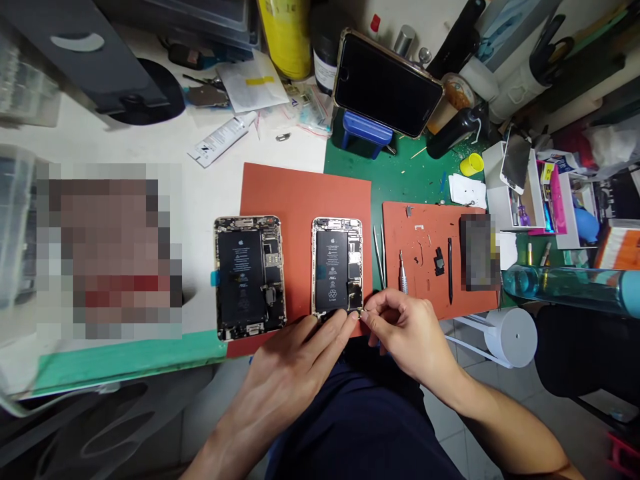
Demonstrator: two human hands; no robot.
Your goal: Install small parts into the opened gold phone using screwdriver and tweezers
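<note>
1. I am working over the smaller opened phone [332, 267], which is lying battery side up near the near right corner of the larger orange mat [305, 193], by the tabletop's front edge; this seems to be bringing it close under both hands.
2. My left hand [300, 357] is reaching across the phone's near end, fingers stretched out and lying close together, apparently steadying the frame. My thumb is hiding underneath, so I cannot tell whether I am gripping anything.
3. My right hand [410, 327] is meeting the phone's near right corner with thumb and forefinger drawn narrow, a shape suiting fine work. I cannot tell whether a small part is sitting between the tips.
4. The larger opened phone [245, 277] is straddling the mat's left edge, face up as well, its inside showing plainly, perhaps for comparing.
5. The tweezers [379, 260] are lying between the two mats, and the screwdriver [403, 275] is resting by the left edge of the smaller orange mat [425, 303], both probably within easy right-hand reach.
6. A black stick [450, 270] and loose parts [439, 261] are lying spread out on that smaller mat, likely for easy picking out.
</note>
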